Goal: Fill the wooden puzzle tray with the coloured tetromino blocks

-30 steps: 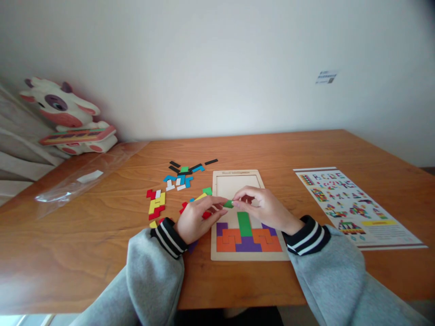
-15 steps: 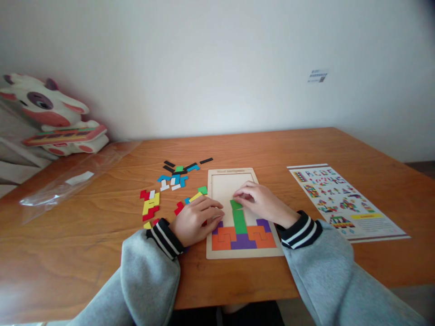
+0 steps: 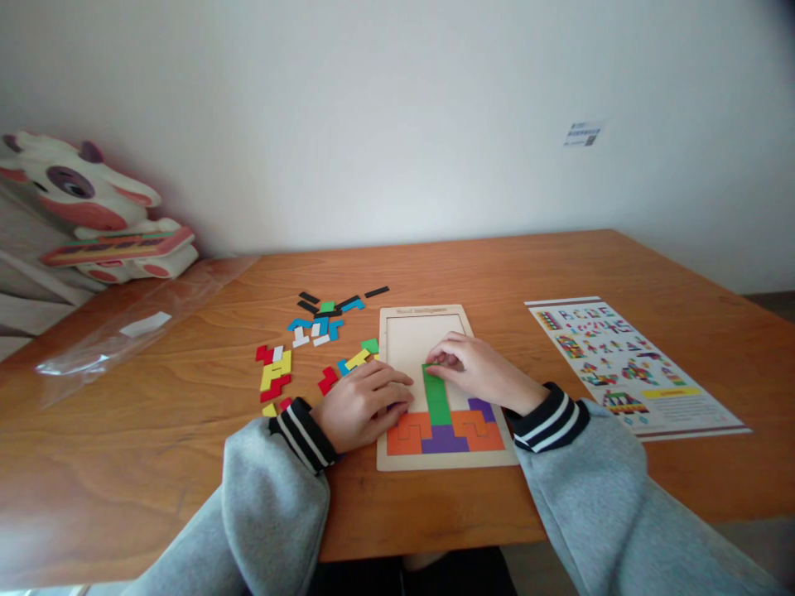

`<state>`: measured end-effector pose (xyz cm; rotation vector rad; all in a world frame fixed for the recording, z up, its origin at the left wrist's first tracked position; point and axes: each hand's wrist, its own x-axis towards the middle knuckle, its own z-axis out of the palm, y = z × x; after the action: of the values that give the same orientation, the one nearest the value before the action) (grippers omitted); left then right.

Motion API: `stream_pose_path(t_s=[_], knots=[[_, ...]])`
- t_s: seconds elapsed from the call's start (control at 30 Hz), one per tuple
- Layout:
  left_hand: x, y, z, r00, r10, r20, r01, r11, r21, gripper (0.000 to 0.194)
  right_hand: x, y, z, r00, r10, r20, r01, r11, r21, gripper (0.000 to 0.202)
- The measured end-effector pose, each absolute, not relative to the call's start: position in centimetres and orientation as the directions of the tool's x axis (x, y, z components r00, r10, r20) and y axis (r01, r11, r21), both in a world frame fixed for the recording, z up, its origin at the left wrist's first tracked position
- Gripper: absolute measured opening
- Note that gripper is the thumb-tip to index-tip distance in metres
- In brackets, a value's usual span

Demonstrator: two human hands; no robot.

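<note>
A wooden puzzle board (image 3: pixel 444 463) lies flat with several coloured pieces in its lower part. Orange pieces (image 3: pixel 407 442) fill both lower sides, around a purple piece (image 3: pixel 445 443) at the bottom middle. A green strip (image 3: pixel 438 401) of square blocks rises from that purple piece. At the strip's upper end, my right hand (image 3: pixel 475 364) pinches the top green block between thumb and fingertips. My left hand (image 3: pixel 357 406) rests over the board's left rim, fingers loosely bent and apart, holding nothing visible. It hides part of the left edge and some loose pieces.
Left of the board lie loose pieces: yellow (image 3: pixel 273 372), red (image 3: pixel 327 379), blue (image 3: pixel 321 326) and black (image 3: pixel 377 292). A printed pattern sheet (image 3: pixel 633 364) is at the right. Farther left are a clear plastic bag (image 3: pixel 142 331) and a cow-shaped toy keyboard (image 3: pixel 118 240).
The top green block, tilted before, has been straightened against the block below, so both line up as one strip. My left hand has shifted slightly right.
</note>
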<state>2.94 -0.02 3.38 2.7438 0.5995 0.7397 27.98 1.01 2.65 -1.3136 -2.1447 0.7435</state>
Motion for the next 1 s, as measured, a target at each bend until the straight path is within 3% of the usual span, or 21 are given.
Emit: stream_pose_path(t_s=[0.33, 0.57, 0.83, 1.0], knots=[[2.9, 0.0, 3.2, 0.755, 0.484, 0.442, 0.389, -0.874, 0.293, 0.015, 28.1, 1.0, 2.6, -0.411, 0.904, 0.119, 0.614, 0.371, -0.697, 0.010], [1.6, 1.8, 3.0, 0.551, 0.624, 0.554, 0.628, -0.747, 0.217, 0.017, 28.1, 0.8, 2.7, -0.401, 0.902, 0.159, 0.603, 0.391, -0.695, 0.017], [-0.5, 3.2, 1.9, 0.670, 0.640, 0.377, 0.630, -0.758, 0.168, 0.037, 28.1, 0.9, 2.6, -0.405, 0.897, 0.178, 0.607, 0.409, -0.681, 0.018], [-0.6, 3.1, 1.9, 0.630, 0.678, 0.378, 0.685, -0.715, 0.140, 0.033, 28.2, 1.0, 2.3, -0.403, 0.898, 0.179, 0.611, 0.409, -0.678, 0.019]])
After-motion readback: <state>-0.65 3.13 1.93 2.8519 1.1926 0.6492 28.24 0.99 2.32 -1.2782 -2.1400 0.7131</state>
